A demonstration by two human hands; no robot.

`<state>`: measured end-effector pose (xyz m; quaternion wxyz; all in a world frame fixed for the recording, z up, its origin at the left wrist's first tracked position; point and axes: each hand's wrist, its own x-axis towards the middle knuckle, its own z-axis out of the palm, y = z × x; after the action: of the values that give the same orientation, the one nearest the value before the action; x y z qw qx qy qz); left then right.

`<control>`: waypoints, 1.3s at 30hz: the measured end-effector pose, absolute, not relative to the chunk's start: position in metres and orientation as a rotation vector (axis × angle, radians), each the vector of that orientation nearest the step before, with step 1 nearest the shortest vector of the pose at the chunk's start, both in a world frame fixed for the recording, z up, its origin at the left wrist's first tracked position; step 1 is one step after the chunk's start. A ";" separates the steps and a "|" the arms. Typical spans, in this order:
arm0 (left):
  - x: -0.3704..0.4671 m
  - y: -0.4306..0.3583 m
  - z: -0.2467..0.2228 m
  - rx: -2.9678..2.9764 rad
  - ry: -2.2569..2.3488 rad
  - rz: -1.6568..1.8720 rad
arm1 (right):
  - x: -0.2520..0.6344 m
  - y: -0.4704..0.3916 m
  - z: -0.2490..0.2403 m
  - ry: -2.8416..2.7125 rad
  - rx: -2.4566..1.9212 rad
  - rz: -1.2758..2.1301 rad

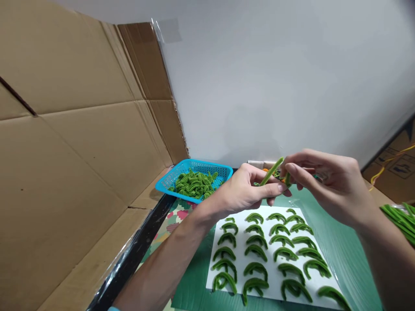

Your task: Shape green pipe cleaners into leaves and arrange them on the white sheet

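Observation:
A fuzzy green pipe cleaner (271,171) is pinched in my left hand (248,188), one straight end sticking up past the fingers. My right hand (324,183) closes its thumb and fingertips on a bent green part of it, just right of the left fingertips. Both hands are raised above the far edge of a white sheet (239,250). On that sheet lie rows of bent green pipe cleaner pieces (256,250), mostly curved like arches. The fingers partly hide how the held piece is shaped.
A blue plastic basket (164,185) with many folded green pieces stands behind my left arm. Straight green pipe cleaners (400,222) lie at the right edge. A green mat (343,237) covers the table. Cardboard (81,129) stands at the left, a pale wall (275,77) behind.

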<state>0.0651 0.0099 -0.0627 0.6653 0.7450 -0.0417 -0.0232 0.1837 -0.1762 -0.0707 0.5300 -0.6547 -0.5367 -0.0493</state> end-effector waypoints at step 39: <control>0.075 0.007 -0.077 1.653 -0.146 0.164 | 0.186 -0.166 -0.081 -1.162 -1.625 -0.368</control>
<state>0.0746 0.0067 -0.0773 0.6720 0.7341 -0.0650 0.0727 0.1859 -0.1662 -0.0808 0.5272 -0.6797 -0.4862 -0.1538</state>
